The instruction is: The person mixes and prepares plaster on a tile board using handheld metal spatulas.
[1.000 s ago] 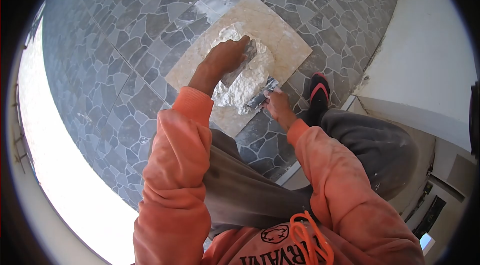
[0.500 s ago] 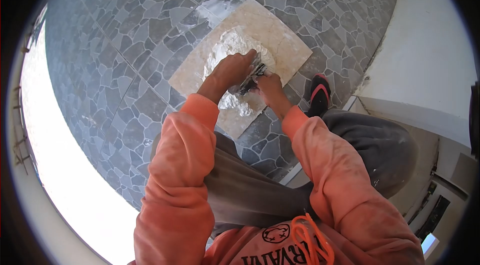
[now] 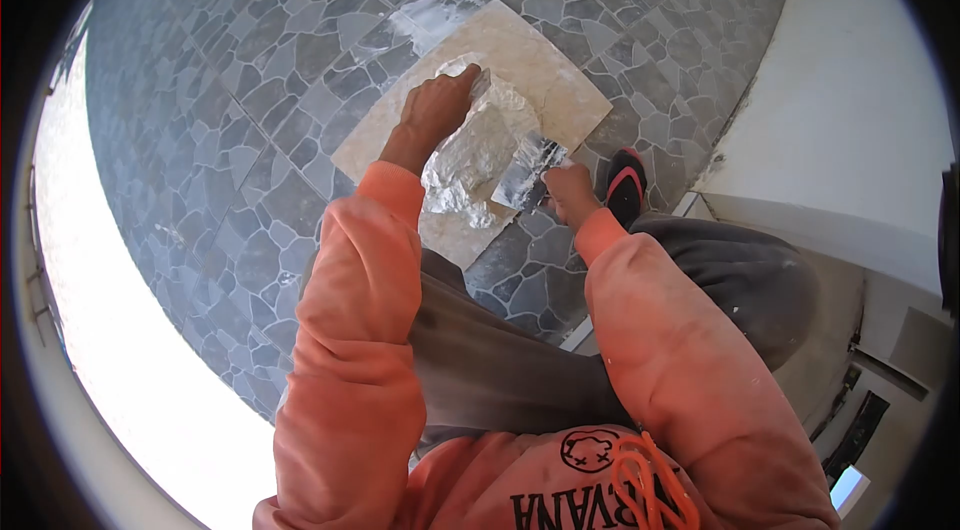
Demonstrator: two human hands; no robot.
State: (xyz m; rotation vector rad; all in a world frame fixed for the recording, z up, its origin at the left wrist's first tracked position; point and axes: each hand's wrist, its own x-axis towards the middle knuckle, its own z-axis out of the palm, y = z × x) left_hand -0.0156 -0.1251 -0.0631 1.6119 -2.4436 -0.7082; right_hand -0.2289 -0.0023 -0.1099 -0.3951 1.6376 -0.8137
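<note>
A mound of wet white plaster or putty [image 3: 485, 135] lies on a square beige tile [image 3: 565, 95]. My left hand [image 3: 438, 108] is closed over the mound's upper left side. What it grips is mostly hidden; a greyish edge shows beside the thumb. At the mound's right side, my right hand [image 3: 572, 193] is closed on a putty knife. The wide metal blade [image 3: 528, 175] of this putty knife is smeared with white paste and points left, over the tile's lower right edge.
Grey stone-patterned floor [image 3: 290, 80] surrounds the tile, with a white smear [image 3: 435, 18] behind it. My foot in a black and red sandal [image 3: 626, 185] stands right of the tile. A white ledge [image 3: 830, 110] runs along the right.
My hands have moved apart: the left up and left over the mound, the right to the right and slightly down with the putty knife. Its blade is now more plainly visible.
</note>
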